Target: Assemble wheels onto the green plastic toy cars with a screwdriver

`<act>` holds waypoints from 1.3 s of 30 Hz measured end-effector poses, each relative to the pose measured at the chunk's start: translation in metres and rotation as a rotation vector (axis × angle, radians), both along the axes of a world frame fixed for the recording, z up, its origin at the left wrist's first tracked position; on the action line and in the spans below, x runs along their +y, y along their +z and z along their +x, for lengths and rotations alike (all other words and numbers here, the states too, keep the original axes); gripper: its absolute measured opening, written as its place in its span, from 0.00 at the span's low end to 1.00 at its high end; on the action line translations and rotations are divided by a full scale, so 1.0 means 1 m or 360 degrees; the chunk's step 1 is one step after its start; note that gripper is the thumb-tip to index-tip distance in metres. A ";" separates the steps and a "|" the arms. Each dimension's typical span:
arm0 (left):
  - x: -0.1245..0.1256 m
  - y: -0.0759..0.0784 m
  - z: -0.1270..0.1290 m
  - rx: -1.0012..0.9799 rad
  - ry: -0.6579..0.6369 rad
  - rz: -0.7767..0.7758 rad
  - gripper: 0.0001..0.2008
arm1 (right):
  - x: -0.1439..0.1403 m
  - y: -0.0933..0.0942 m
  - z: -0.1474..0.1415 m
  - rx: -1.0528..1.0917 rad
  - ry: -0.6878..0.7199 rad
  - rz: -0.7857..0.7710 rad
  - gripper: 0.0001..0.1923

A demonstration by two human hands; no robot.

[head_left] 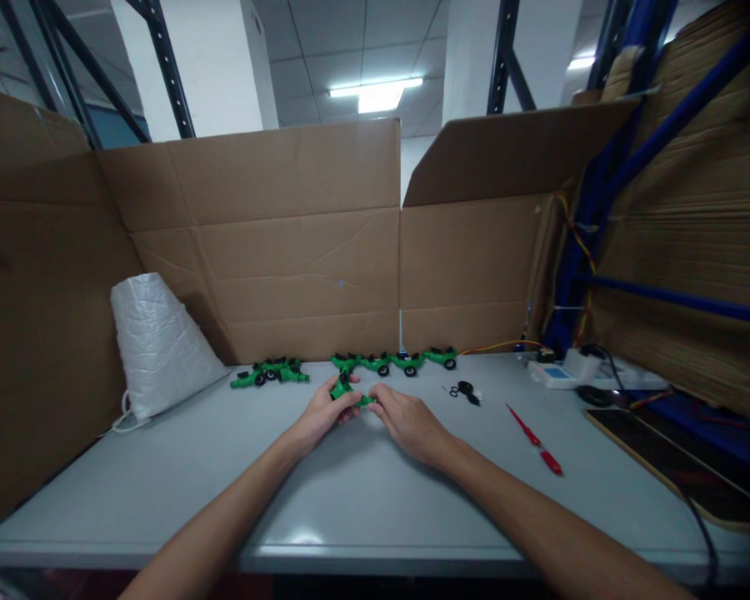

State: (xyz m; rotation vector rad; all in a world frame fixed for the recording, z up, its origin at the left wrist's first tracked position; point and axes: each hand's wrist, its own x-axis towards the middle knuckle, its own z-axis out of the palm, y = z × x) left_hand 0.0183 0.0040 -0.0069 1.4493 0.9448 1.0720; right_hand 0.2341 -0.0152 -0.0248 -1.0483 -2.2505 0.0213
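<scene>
Over the middle of the table point(325, 517), my left hand point(320, 410) is closed round a small green toy vehicle point(341, 389) with a dark part on top. My right hand point(406, 419) pinches the narrow green end of the same toy, which points right. Just behind my hands stands a row of similar green toy vehicles point(406, 363) with black wheels. More of them form a cluster point(272, 372) to the left. Right of my right hand lie small black round parts point(466, 388) and rings. Farther right is a thin red screwdriver-like tool point(534, 438).
A white padded bag point(159, 350) leans at the left. Cardboard walls point(300, 250) enclose the back and sides. At the right are a white power strip point(600, 372) with plugs and cables, a dark board point(668, 462) and a blue rack post point(572, 267).
</scene>
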 end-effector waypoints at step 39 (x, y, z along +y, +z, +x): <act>0.002 0.003 -0.002 0.0049 0.0008 0.0069 0.32 | 0.032 0.028 0.062 -0.0095 -0.0966 0.0051 0.18</act>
